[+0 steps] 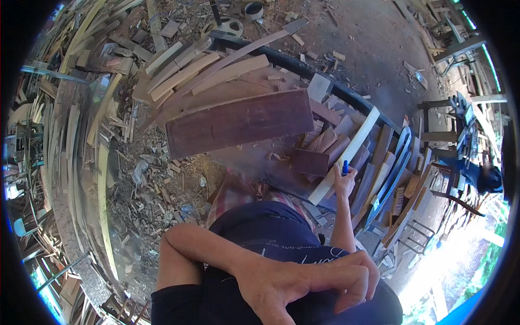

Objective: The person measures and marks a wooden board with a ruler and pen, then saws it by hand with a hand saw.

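And here's the right hand (345,183) out over the counter (303,67), fingers pinched shut around a small blue tool (345,168), pen-like by the look of it, though too small to be sure. Those fingers sit right at the edge of a pale wooden strip (359,138), and that's the piece of the moment: lying slantwise on the right side, its far end near the dark rim, its near end pointing back toward the person.

Over to the left hand (295,281), up close before the chest, fingers loosely curled. Nothing shows in them, but the palm is turned away, so whether they hold anything, nobody can tell from here.

How far along, then? Early going, it would seem. The strip looks whole and separate, with no mark that can be made out at this size. A broad reddish-brown board (241,123) lies across the middle, untouched by either hand; brown wood blocks (324,142) are heaped beside the strip, and a row of lighter sticks (230,75) waits beyond the board. No two pieces look joined, so most of the handling appears left to do.
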Motion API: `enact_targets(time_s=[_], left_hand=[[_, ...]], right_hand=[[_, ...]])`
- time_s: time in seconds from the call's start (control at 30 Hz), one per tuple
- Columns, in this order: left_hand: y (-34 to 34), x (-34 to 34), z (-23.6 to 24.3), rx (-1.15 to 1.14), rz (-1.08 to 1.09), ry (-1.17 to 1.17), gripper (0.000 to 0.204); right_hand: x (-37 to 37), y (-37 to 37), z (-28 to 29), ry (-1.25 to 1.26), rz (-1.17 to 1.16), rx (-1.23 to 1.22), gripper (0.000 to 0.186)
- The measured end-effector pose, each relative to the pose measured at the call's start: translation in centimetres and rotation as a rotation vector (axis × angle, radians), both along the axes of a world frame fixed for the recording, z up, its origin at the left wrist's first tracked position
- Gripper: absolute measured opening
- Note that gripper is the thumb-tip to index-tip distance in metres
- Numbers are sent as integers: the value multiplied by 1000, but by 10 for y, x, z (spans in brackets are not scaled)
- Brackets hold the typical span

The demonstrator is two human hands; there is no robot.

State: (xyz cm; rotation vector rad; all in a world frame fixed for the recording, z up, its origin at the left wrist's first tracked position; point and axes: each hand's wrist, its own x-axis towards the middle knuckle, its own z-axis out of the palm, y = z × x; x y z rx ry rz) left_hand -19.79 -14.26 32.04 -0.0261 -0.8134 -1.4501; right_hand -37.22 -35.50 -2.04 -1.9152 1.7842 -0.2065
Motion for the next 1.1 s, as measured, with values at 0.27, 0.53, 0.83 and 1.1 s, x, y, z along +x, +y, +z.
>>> enact_targets(time_s=[0.27, 0.53, 0.83, 1.1], left_hand=[[44, 62, -12, -39, 266, -171, 58], [134, 175, -151, 896, 928, -1013, 59], [228, 278, -376, 1535, 1401, -837, 49], [217, 285, -386, 1368, 1252, -198, 35]], right_hand=[[17, -4, -22, 137, -100, -36, 78], [4, -7, -17, 128, -148, -108, 75], [72, 73, 34, -110, -79, -157, 79], [115, 158, 48, -160, 9, -144, 53]])
